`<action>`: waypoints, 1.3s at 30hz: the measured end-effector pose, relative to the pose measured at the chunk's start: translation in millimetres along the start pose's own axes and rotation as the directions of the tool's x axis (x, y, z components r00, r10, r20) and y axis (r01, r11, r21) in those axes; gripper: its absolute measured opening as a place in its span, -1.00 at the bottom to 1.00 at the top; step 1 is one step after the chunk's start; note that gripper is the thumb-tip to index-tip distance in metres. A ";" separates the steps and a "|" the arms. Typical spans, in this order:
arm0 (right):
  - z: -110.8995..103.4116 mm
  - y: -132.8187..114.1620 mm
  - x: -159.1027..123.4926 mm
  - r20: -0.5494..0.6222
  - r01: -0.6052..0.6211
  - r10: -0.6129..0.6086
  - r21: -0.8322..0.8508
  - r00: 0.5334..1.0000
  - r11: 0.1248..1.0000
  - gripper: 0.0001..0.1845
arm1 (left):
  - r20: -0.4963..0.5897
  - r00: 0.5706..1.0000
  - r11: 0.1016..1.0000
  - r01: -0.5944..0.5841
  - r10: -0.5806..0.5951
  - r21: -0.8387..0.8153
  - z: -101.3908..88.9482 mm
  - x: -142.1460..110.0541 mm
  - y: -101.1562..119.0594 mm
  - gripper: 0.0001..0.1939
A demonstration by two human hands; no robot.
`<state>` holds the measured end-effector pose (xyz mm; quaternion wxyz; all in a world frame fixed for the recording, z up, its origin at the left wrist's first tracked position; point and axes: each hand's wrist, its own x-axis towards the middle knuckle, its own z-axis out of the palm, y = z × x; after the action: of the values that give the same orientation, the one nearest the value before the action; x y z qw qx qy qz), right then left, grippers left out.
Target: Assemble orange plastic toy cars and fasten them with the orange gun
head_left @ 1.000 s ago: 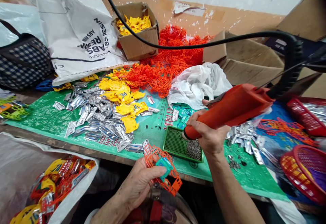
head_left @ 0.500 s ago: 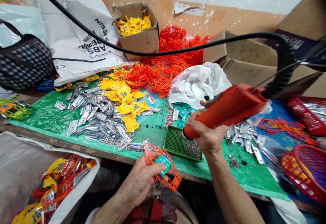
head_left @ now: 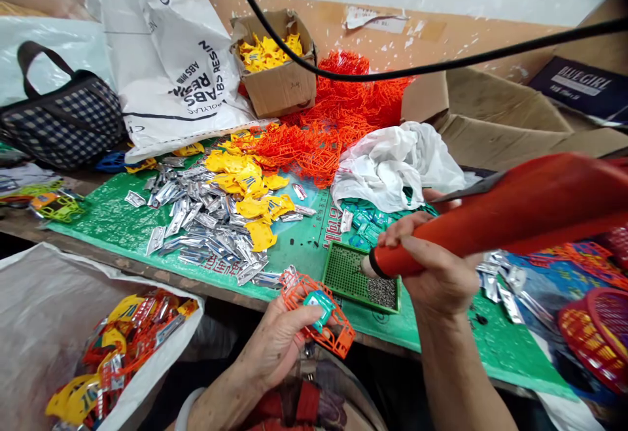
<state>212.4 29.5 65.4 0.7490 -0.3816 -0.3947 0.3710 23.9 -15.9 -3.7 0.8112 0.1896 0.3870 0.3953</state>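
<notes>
My left hand (head_left: 275, 346) pinches an orange plastic toy-car frame (head_left: 338, 338) with a teal piece (head_left: 320, 307) set in it, the thumb pressed on the teal part. A silvery piece (head_left: 290, 276) shows at the frame's far end. My right hand (head_left: 436, 267) is wrapped round a red electric screwdriver (head_left: 490, 212), held slanting with its pale tip low over a green perforated tray (head_left: 343, 271). Small metal screws (head_left: 383, 292) are heaped in the tray's right end. Whether the tip touches any screw, I cannot tell.
Silver plates (head_left: 210, 228), yellow car bodies (head_left: 245, 179) and tangled orange frames (head_left: 314, 143) cover the bench. Teal pieces (head_left: 367, 225) lie by a white bag (head_left: 392, 163). A black cable (head_left: 441, 65) crosses overhead. An open sack (head_left: 29, 326) with assembled pieces stands front left.
The red electric screwdriver has swung lower and flatter, its rear end now toward the right, and its tip has shifted right over the tray. The left hand keeps its hold on the frame.
</notes>
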 end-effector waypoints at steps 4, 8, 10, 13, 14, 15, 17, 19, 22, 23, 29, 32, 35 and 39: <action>7.7 -22.7 -20.5 0.124 -0.076 0.063 0.105 0.990 0.992 -0.54 | -0.037 0.999 1.000 -0.012 0.013 0.017 2.3 -0.1 0.9 -0.69; 12.2 -29.5 -36.4 0.185 -0.092 0.070 0.113 0.980 0.989 -0.45 | -0.040 0.998 0.998 -0.041 0.043 0.046 0.9 1.2 0.3 -0.73; 12.9 -28.6 -40.0 0.193 -0.090 0.067 0.116 0.979 0.989 -0.46 | -0.029 0.998 0.997 -0.055 0.057 0.057 -0.1 1.5 -0.3 -0.74; 13.7 -25.2 -41.8 0.198 -0.091 0.063 0.135 0.978 0.987 -0.44 | -0.020 0.998 0.994 -0.057 0.059 0.089 -1.3 1.2 -1.4 -0.75; 14.1 -23.9 -42.0 0.197 -0.091 0.062 0.139 0.978 0.986 -0.44 | -0.018 0.998 0.994 -0.055 0.057 0.094 -1.5 1.0 -1.7 -0.76; 14.6 -22.7 -42.2 0.194 -0.089 0.061 0.141 0.979 0.986 -0.45 | -0.018 0.998 0.994 -0.054 0.056 0.095 -1.7 0.9 -1.9 -0.76; 15.5 -20.9 -42.8 0.185 -0.085 0.058 0.144 0.981 0.986 -0.49 | -0.016 0.998 0.994 -0.055 0.057 0.093 -1.8 1.0 -2.2 -0.76; 15.9 -20.0 -43.5 0.174 -0.077 0.051 0.146 0.983 0.986 -0.52 | -0.011 0.998 0.995 -0.057 0.058 0.086 -1.2 1.4 -2.1 -0.76; 15.3 -20.2 -44.3 0.174 -0.093 0.070 0.126 0.982 0.988 -0.48 | -0.016 0.998 0.996 -0.052 0.054 0.078 0.3 2.1 -1.6 -0.74; 14.8 -20.5 -44.4 0.177 -0.102 0.081 0.116 0.981 0.988 -0.45 | -0.021 0.999 0.996 -0.049 0.050 0.077 0.9 2.2 -1.4 -0.74; 13.9 -19.2 -44.8 0.207 -0.110 0.085 0.115 0.975 0.987 -0.50 | -0.040 0.998 0.995 -0.044 0.048 0.090 2.2 2.9 -1.3 -0.75; 14.8 -17.6 -44.9 0.215 -0.101 0.072 0.126 0.974 0.987 -0.55 | -0.039 0.997 0.992 -0.057 0.061 0.111 1.6 3.8 -2.3 -0.75; 15.3 -17.0 -45.2 0.221 -0.092 0.061 0.131 0.973 0.987 -0.54 | -0.026 0.996 0.988 -0.085 0.089 0.132 1.1 4.7 -4.1 -0.78; 14.5 -15.2 -47.5 0.204 -0.071 0.049 0.103 0.978 0.992 -0.51 | -0.033 0.994 0.983 -0.102 0.108 0.150 -0.1 5.5 -7.0 -0.82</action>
<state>183.9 -13.9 69.7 0.7134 -0.3122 -0.4358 0.4513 29.4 -15.9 -10.7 0.7647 0.2614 0.4213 0.4116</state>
